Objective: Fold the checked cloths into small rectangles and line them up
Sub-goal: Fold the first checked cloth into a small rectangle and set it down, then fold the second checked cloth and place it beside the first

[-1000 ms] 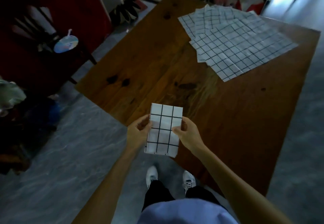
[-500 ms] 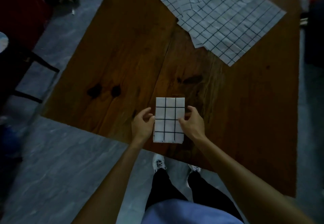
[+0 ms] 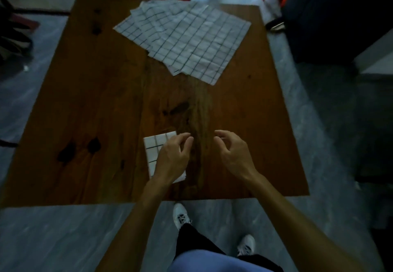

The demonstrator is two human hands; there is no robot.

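Whereas half a second ago both hands pinched the folded cloth (image 3: 158,154) by its side edges, it now lies flat on the worktop (image 3: 102,105) near the front edge, and neither hand grips it. The left hand (image 3: 173,161) hovers over its right half, fingers (image 3: 187,141) loosely curled and apart, closed on nothing; whether they touch the fabric cannot be told. The right hand (image 3: 232,154) has drawn away to the right of the cloth, above bare wood, its fingers likewise relaxed and apart. Beyond the fingertips, at the far side of the worktop, the pile of unfolded checked cloths (image 3: 187,37) lies spread and overlapping as before. The left hand hides most of the folded cloth's right side and near corner. Motion blur softens the room's edges, and the dim surroundings are hard to make out.
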